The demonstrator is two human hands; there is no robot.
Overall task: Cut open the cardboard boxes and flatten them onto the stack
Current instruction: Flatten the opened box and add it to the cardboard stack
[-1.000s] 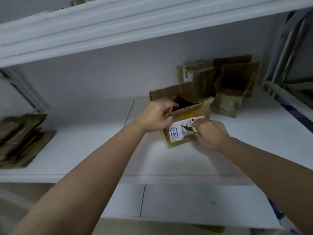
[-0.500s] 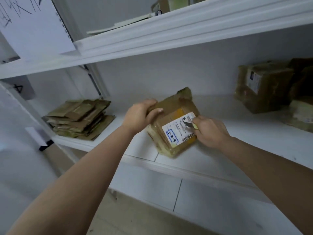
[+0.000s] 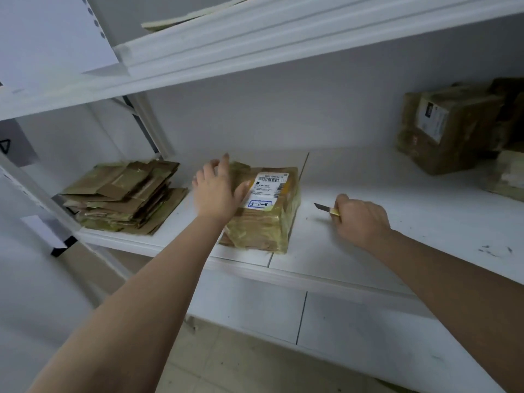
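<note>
A flattened cardboard box (image 3: 263,219) with a white shipping label marked "3-2-8" lies flat on the white shelf (image 3: 368,251). My left hand (image 3: 217,191) rests on its left part with the fingers spread and straight. My right hand (image 3: 361,219) is to the right of the box, apart from it, and grips a small knife (image 3: 326,209) whose blade points left. The stack of flattened cardboard (image 3: 124,197) lies on the shelf to the left of the box.
Taped cardboard boxes (image 3: 450,126) stand at the back right of the shelf. An upper shelf (image 3: 255,52) overhangs the work area. A lower shelf board (image 3: 312,316) sits below. A metal upright (image 3: 150,129) rises behind the stack.
The box went from held upright with both hands to lying flat on the shelf nearer the stack. My right hand with the knife came off the box and moved right.
</note>
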